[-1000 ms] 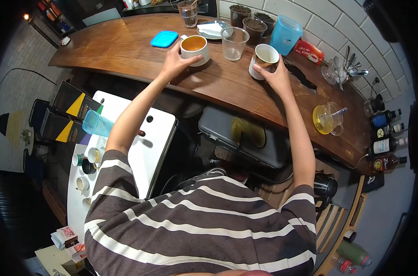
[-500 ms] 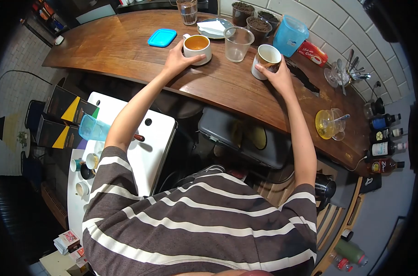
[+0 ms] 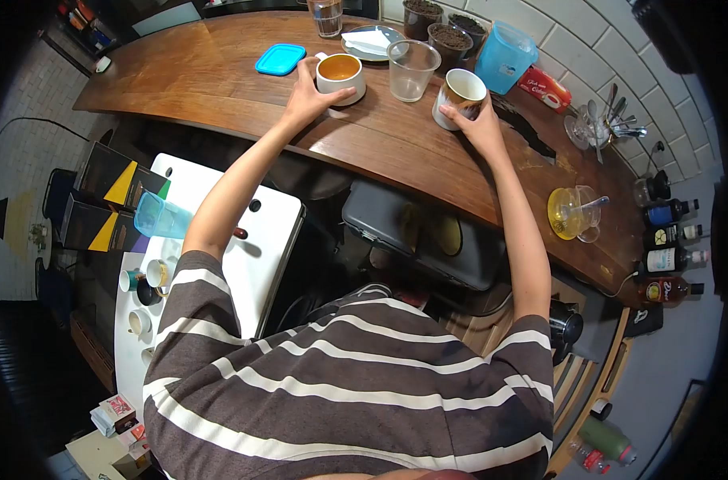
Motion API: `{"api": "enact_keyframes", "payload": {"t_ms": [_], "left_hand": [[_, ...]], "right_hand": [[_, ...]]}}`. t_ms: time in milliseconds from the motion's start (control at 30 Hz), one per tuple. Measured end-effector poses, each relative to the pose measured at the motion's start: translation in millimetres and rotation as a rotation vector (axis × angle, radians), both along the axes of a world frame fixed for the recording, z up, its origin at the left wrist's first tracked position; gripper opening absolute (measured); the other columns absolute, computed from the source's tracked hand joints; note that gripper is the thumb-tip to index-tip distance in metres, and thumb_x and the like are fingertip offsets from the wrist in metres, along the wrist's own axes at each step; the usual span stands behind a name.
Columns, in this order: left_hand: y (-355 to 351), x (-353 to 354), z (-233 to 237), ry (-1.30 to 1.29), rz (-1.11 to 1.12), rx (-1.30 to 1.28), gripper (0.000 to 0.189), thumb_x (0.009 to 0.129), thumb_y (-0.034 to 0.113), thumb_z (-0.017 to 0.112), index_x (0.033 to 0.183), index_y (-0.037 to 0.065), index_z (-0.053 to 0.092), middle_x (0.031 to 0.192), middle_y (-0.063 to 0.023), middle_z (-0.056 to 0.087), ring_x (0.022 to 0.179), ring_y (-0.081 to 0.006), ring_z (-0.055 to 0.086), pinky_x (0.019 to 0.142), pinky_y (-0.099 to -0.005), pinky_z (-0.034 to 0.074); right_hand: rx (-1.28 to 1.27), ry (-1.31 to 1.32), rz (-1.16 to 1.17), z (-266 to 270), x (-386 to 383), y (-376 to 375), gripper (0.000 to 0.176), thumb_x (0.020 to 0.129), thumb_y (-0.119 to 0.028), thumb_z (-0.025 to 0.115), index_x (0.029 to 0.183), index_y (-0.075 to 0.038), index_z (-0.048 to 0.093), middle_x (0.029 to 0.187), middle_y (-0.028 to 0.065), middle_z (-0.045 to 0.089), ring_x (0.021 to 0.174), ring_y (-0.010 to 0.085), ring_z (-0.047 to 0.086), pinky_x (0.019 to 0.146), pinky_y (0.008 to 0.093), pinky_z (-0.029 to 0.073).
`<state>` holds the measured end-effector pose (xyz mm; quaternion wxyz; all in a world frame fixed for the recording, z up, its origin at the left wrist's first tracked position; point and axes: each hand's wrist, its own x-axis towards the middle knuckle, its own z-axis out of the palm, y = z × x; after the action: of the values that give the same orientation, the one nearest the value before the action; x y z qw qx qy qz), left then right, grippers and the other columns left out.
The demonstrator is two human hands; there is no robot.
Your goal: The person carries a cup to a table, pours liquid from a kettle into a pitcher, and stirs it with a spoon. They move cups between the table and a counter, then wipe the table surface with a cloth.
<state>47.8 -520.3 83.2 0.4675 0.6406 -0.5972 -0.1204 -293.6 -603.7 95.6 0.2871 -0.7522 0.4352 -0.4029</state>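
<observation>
My left hand (image 3: pixel 306 104) is closed round the near left side of a white mug (image 3: pixel 340 90) with an orange inside, the thumb across its front. The mug stands upright on the wooden counter (image 3: pixel 364 140). To the right, my right hand (image 3: pixel 481 130) grips a white cup (image 3: pixel 465 84) with a brown and gold pattern, its thumb on the front and its fingers partly hidden behind. Between the two stands a clear plastic cup (image 3: pixel 412 76), touched by neither hand. A blue lid (image 3: pixel 280 59) lies just left of the mug.
Behind the cups are a plate (image 3: pixel 389 53) with white paper, pots (image 3: pixel 450 40) of dark crumbly stuff and a blue plastic container (image 3: pixel 505 60). Glasses of spoons (image 3: pixel 600 128), a yellow glass cup (image 3: pixel 565 216) and several bottles (image 3: pixel 674 260) stand right. A white table (image 3: pixel 272 228) is lower left.
The whole view has shifted very slightly. Both hands keep their hold on the mug and the cup.
</observation>
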Motion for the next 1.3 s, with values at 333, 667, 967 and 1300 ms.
{"api": "enact_keyframes", "payload": {"t_ms": [333,667,967,1300], "left_hand": [[75,8,32,0.059,0.016,-0.076,0.094,0.075,0.047,0.087,0.136,0.002,0.032,0.138,-0.0223,0.047,0.134,-0.034,0.047,0.113,-0.0487,0.037],[360,-71,44,0.064,0.441,-0.177,0.071,0.075,0.027,0.085,0.128,0.009,0.041,0.13,-0.0119,0.054,0.119,-0.0235,0.055,0.099,-0.0392,0.044],[543,-95,4,0.047,1.108,-0.122,0.062,0.079,0.018,0.085,0.128,0.007,0.048,0.124,-0.0085,0.058,0.112,-0.0218,0.059,0.092,-0.0347,0.047],[677,27,-144,0.197,1.565,-0.139,0.09,0.08,0.031,0.088,0.145,0.001,0.033,0.143,-0.0206,0.045,0.131,-0.0349,0.05,0.109,-0.0465,0.042]], "right_hand": [[0.005,0.098,-0.12,31,-40,74,0.089,0.075,-0.041,0.089,0.141,-0.002,0.045,0.128,0.0202,0.058,0.117,0.0287,0.059,0.096,0.0398,0.051],[0.073,0.033,0.482,51,-26,230,0.031,0.086,-0.006,0.072,0.115,-0.003,0.065,0.101,0.0069,0.058,0.089,0.0172,0.054,0.077,0.0291,0.043],[0.152,-0.01,0.933,29,74,282,0.026,0.086,-0.005,0.073,0.111,-0.002,0.067,0.095,0.0067,0.059,0.084,0.0163,0.055,0.073,0.0284,0.044],[0.369,0.036,1.246,-71,246,402,0.057,0.087,-0.017,0.078,0.136,-0.001,0.052,0.118,0.0176,0.068,0.113,0.0267,0.065,0.091,0.0372,0.053]]}}
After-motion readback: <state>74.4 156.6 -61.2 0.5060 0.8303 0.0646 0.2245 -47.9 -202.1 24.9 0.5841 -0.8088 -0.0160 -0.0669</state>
